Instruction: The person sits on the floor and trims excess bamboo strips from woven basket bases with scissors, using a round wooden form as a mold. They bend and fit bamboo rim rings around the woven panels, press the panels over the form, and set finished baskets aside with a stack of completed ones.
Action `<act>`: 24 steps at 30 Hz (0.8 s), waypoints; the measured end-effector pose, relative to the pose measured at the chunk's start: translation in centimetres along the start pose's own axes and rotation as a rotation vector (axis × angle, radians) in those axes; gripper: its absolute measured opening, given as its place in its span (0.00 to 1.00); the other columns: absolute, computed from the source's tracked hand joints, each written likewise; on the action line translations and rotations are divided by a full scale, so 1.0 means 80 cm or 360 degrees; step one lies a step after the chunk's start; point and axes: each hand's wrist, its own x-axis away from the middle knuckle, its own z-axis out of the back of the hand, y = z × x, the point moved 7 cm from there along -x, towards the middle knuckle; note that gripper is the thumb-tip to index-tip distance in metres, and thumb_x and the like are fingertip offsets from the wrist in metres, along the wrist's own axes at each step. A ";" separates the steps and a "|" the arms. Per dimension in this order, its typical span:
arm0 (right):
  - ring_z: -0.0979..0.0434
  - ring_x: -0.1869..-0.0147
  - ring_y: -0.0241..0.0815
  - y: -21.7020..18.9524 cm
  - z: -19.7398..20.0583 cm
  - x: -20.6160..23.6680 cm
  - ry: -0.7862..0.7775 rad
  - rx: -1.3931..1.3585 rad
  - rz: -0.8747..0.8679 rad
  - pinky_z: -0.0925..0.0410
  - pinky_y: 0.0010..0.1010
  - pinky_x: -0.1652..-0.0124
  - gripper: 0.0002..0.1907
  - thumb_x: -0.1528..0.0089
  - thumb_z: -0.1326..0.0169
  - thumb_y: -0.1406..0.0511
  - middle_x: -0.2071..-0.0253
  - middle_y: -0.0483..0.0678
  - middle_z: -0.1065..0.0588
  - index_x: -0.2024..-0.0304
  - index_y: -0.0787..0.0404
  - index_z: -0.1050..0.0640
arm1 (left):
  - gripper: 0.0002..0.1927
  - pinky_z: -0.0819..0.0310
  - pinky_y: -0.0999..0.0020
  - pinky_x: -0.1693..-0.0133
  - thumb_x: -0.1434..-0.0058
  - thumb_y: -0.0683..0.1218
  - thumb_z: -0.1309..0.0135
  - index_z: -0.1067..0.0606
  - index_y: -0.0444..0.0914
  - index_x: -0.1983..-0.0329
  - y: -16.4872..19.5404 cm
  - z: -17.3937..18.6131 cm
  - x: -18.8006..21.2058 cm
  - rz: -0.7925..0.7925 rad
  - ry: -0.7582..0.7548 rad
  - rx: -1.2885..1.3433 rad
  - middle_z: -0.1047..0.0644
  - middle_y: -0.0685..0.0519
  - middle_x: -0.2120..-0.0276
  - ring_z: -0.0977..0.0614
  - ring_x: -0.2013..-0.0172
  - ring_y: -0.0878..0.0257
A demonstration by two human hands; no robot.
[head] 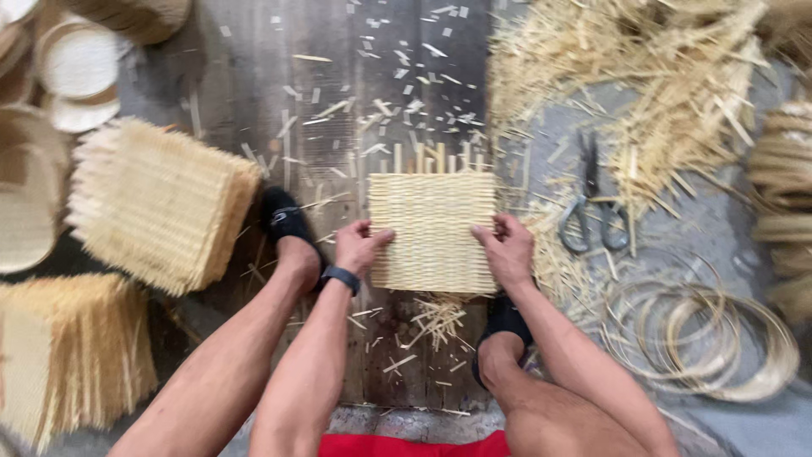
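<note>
A square woven bamboo mat (433, 224) lies flat on a dark wooden board (338, 85), with loose strip ends sticking out of its far edge. My left hand (359, 245) grips the mat's left edge; a dark band sits on that wrist. At the right edge my right hand (507, 245) holds the mat with its fingers curled over it. Both my feet in black shoes (286, 218) rest on the board on either side of the mat.
Stacks of finished woven mats (161, 203) lie at the left, with round woven trays (76, 63) behind them. Scissors (592, 203) lie to the right beside a heap of bamboo offcuts (643, 76). Coiled thin hoops (702, 330) sit at the lower right.
</note>
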 end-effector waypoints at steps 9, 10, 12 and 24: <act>0.26 0.64 0.33 0.033 0.145 0.030 0.0517 0.0273 0.0133 0.28 0.25 0.63 0.20 0.42 0.32 0.64 0.63 0.43 0.26 0.51 0.62 0.23 | 0.42 0.24 0.68 0.57 0.53 0.46 0.28 0.31 0.30 0.36 -0.031 0.011 0.014 0.0027 0.0063 -0.0090 0.20 0.46 0.55 0.19 0.57 0.61; 0.26 0.63 0.36 0.041 0.185 0.040 0.0614 0.0410 0.0102 0.28 0.27 0.62 0.20 0.42 0.32 0.63 0.61 0.45 0.26 0.51 0.62 0.23 | 0.43 0.26 0.68 0.57 0.52 0.47 0.28 0.32 0.31 0.35 -0.033 0.017 0.016 0.0023 0.0140 -0.0179 0.21 0.47 0.55 0.21 0.58 0.61; 0.22 0.56 0.44 0.044 0.246 0.064 0.0511 0.1091 0.0285 0.28 0.36 0.55 0.20 0.45 0.30 0.59 0.58 0.49 0.25 0.56 0.61 0.22 | 0.43 0.27 0.68 0.56 0.51 0.48 0.27 0.34 0.32 0.34 -0.027 0.030 0.020 -0.0099 0.0321 -0.0303 0.23 0.48 0.54 0.23 0.57 0.62; 0.22 0.59 0.47 -0.013 0.341 0.159 0.0530 0.1416 0.0316 0.29 0.42 0.54 0.03 0.40 0.38 0.66 0.65 0.47 0.21 0.65 0.59 0.17 | 0.18 0.21 0.67 0.58 0.35 0.45 0.37 0.26 0.39 0.44 0.097 -0.045 0.122 -0.1025 0.0448 -0.0435 0.23 0.50 0.54 0.21 0.58 0.63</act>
